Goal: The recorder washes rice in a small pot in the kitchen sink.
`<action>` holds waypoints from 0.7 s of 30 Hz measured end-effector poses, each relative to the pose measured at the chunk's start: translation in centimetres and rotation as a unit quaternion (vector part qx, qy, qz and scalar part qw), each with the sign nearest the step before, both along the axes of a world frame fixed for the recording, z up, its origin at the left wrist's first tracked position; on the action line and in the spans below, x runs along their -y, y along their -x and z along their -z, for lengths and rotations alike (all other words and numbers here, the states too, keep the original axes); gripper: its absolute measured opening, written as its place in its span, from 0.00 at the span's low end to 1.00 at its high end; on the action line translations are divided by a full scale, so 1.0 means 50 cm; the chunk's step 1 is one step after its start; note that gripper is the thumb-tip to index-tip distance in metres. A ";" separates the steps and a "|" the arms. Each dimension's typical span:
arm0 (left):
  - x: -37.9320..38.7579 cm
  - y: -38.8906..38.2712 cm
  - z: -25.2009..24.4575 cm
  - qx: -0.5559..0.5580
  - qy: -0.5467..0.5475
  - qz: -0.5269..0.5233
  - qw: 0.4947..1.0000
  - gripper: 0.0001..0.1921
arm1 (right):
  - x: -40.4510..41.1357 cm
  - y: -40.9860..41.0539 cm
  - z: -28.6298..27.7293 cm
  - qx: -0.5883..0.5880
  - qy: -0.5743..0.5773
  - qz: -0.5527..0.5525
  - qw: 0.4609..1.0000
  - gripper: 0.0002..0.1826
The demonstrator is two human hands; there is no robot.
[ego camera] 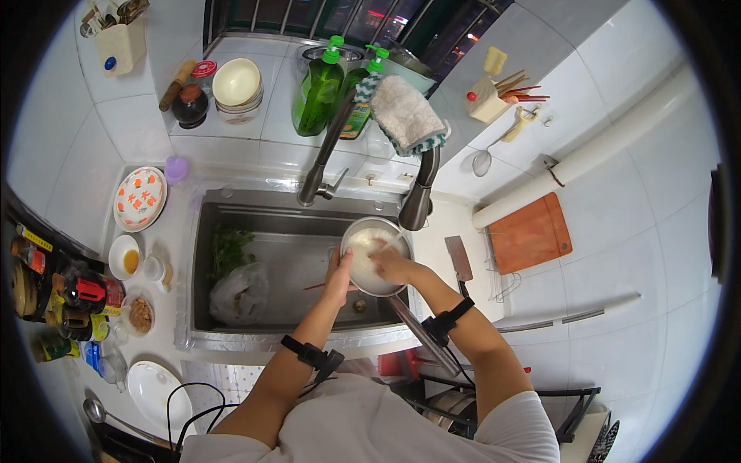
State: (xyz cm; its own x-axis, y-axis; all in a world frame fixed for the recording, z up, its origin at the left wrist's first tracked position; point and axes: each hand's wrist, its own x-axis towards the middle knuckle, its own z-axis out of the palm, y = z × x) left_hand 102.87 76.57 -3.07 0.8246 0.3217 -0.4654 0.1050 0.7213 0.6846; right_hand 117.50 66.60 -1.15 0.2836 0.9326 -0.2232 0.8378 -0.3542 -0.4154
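Over the right side of the sink (289, 254) is a metal saucepan (352, 231) with a long handle (428, 338), holding cloudy whitish water (363, 254). My left hand (338, 275) grips the pan's left side, thumb up by the rim. Inside the pan, my right hand (391, 265) has its fingers in the liquid; they are blurred and partly hidden. A thin water stream (395, 238) falls into the pan from the faucet head (414, 209). Red chopsticks (315, 286) lie partly behind my left hand. Leafy greens (226, 249) and a clear plastic bag (240, 295) occupy the sink's left end.
A cleaver (459, 257) lies right of the sink, near an upright cutting board (531, 232). Green pump bottles (318, 92) stand behind the faucet, with a cloth (407, 110) draped over its arch. Plates (139, 199), a bowl (118, 254) and jars (87, 292) line the left counter.
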 end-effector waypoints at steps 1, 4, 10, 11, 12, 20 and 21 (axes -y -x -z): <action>0.002 -0.002 -0.004 0.002 0.000 0.003 1.000 0.33 | 0.015 -0.008 0.007 0.048 0.060 -0.051 0.996 0.20; -0.004 0.004 0.002 -0.027 -0.005 -0.023 0.999 0.32 | 0.017 0.023 -0.029 -0.032 0.147 -0.048 0.987 0.21; 0.009 0.000 0.007 -0.037 -0.008 0.003 0.999 0.32 | -0.027 0.060 -0.040 -0.260 0.093 0.080 0.958 0.21; 0.012 0.000 -0.001 -0.035 -0.009 0.014 0.999 0.32 | -0.022 0.046 -0.023 -0.260 0.091 0.084 0.958 0.21; 0.009 0.005 -0.007 -0.035 -0.009 0.020 0.999 0.32 | -0.032 0.042 -0.026 -0.167 0.000 0.032 0.985 0.22; -0.007 0.010 0.011 -0.028 -0.023 -0.024 0.999 0.31 | -0.023 0.054 -0.096 0.043 0.239 -0.062 0.968 0.30; -0.009 0.009 0.006 -0.021 -0.016 -0.034 0.999 0.31 | -0.017 0.054 -0.097 0.044 0.240 -0.059 0.968 0.30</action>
